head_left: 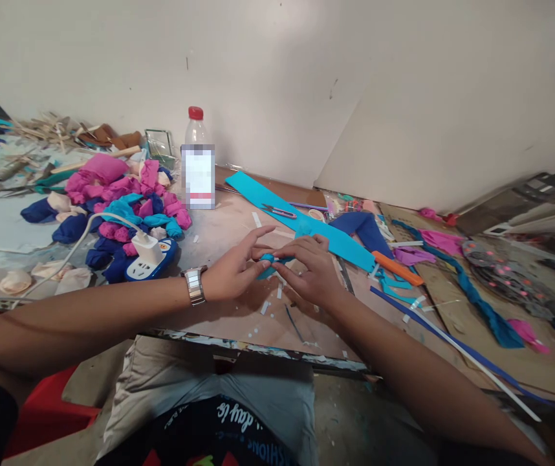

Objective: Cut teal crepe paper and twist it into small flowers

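Over the middle of the table, my left hand [236, 268] and my right hand [310, 268] meet around a small blue fabric piece [266, 259]. The fingertips of both hands pinch it, and part of it is hidden by the fingers. My left hand wears a metal watch at the wrist. Just behind my hands a long bright blue strip [345, 244] lies slanting across the table, with a small pair of snips [280, 211] on it. An orange cutter [398, 268] touches the strip's right end.
Pink, navy and blue fabric bundles [107, 184] are heaped at left, beside a power strip [154, 262] with a white plug and cable. A red-capped bottle [196, 126] stands at the back. Cardboard [445, 291] with fabric strips lies at right.
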`<state>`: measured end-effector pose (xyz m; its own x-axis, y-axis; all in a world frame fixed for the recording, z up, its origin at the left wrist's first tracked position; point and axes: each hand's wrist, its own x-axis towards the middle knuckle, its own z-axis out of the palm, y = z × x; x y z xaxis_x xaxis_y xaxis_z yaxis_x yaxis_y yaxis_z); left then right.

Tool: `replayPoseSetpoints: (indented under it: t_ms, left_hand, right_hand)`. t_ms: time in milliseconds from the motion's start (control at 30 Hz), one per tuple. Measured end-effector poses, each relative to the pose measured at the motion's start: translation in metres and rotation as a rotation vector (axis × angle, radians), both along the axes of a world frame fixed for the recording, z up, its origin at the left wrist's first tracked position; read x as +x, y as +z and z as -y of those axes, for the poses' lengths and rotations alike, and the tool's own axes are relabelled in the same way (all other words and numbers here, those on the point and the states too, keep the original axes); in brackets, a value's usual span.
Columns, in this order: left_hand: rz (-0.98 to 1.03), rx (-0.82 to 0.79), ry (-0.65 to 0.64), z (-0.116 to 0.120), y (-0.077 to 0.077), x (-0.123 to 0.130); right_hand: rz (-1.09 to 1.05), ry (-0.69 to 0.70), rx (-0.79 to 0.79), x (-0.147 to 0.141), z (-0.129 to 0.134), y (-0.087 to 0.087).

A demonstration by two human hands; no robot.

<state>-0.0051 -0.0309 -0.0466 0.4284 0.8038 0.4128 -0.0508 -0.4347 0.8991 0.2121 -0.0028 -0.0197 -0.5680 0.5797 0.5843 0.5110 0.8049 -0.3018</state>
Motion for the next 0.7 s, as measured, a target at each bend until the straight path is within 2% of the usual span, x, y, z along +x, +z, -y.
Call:
replayPoseSetpoints:
  t_ms: [233,367,567,700]
  left_hand:
    - [-0.013,0.000,-0.017,-0.001,-0.003,0.001]
    - [0.014,-0.062,-0.003,-0.001,-0.002,0.003]
    - [0.050,-0.110,0.300,-0.008,0.001,-0.002]
    - [0.095,-0.166,0.335,-0.012,0.004,-0.003]
  right_hand:
    - [0.112,0.033,0.036,0.000,0.001,0.001]
    - [0.065,0.024,0.040,0.000,0.001,0.000]
    - [-0.150,-0.113,0.052,0.005,-0.004,-0.006]
    - [-0.164,-0.124,0.043,0.006,-0.005,-0.007]
